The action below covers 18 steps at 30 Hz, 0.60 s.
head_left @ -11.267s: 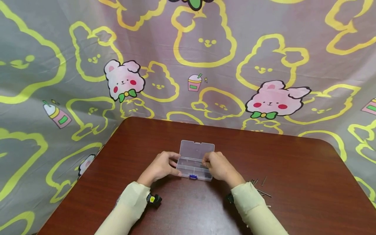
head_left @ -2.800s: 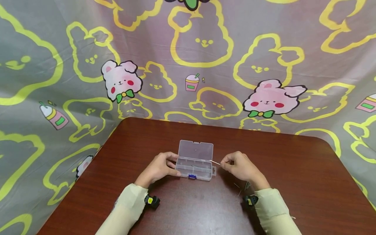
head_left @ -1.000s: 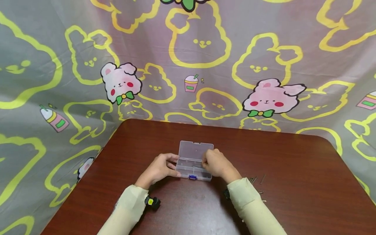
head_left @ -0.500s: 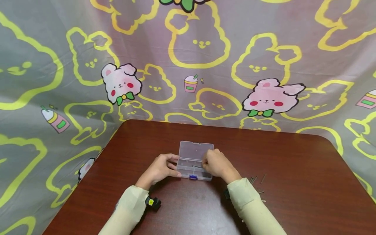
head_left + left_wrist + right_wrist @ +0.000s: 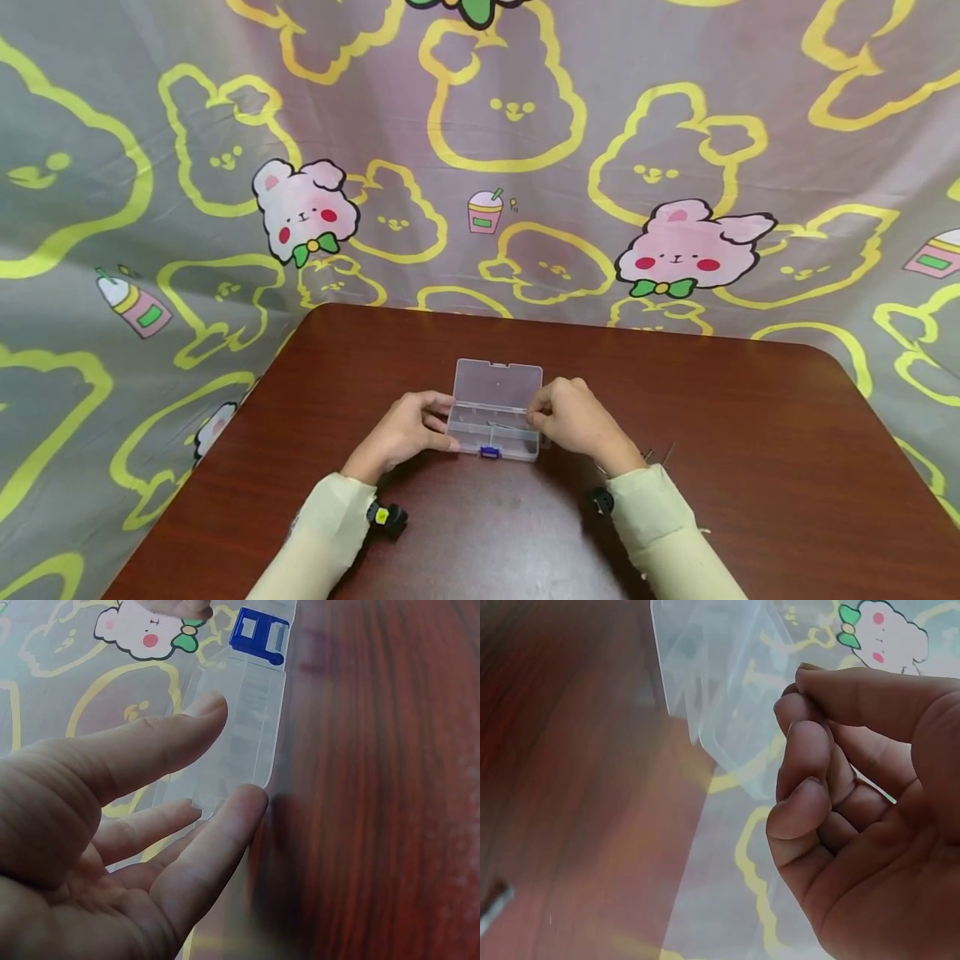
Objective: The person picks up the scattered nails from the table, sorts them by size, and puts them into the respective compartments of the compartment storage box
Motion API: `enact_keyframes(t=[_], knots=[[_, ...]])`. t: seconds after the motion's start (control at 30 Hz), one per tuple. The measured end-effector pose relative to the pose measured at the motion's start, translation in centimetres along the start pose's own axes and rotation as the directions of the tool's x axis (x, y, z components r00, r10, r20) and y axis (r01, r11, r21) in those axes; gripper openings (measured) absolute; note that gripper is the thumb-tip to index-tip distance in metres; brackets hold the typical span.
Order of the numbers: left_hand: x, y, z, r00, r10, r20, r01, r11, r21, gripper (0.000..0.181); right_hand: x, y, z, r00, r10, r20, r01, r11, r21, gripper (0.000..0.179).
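Observation:
A clear plastic compartment box stands on the table, its lid raised at the back and a blue latch in front. My left hand holds the box's left end; in the left wrist view the thumb lies over the box and the fingertips meet its corner. A thin metal nail lies in the long rear compartment. My right hand is over the box's right end, with fingers curled and thumb against the index finger. Nothing shows between those fingers in the right wrist view.
Several loose nails lie on the brown table right of the box, partly hidden behind the right forearm. A patterned cloth hangs behind and left of the table.
The right hand carried a nail to the box 2.8 seconds ago and dipped into the rear compartment. It has now lifted and moved slightly right. The left hand has stayed at the box.

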State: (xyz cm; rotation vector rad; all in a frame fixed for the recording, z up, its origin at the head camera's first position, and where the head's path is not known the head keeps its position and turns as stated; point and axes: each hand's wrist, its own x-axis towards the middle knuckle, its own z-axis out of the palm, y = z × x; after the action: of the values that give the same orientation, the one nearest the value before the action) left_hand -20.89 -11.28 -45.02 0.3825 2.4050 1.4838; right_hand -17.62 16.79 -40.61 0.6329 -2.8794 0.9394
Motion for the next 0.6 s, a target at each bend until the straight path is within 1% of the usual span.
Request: enact_keyframes(t=[0.33,0.6], knots=[[0.0,0.1,-0.2,1.0,-0.003,0.006,0.003,1.0,-0.006,0.066,-2.7,2.2,-2.7,0.999,0.047,0.008,-0.047,0.999,0.003,0.017],[0.1,0.1,-0.1,1.0,-0.008,0.002,0.008,1.0,-0.004,0.065,-4.4,3.5,-3.9,0.996,0.088,0.034,-0.088,0.996,-0.015,0.015]])
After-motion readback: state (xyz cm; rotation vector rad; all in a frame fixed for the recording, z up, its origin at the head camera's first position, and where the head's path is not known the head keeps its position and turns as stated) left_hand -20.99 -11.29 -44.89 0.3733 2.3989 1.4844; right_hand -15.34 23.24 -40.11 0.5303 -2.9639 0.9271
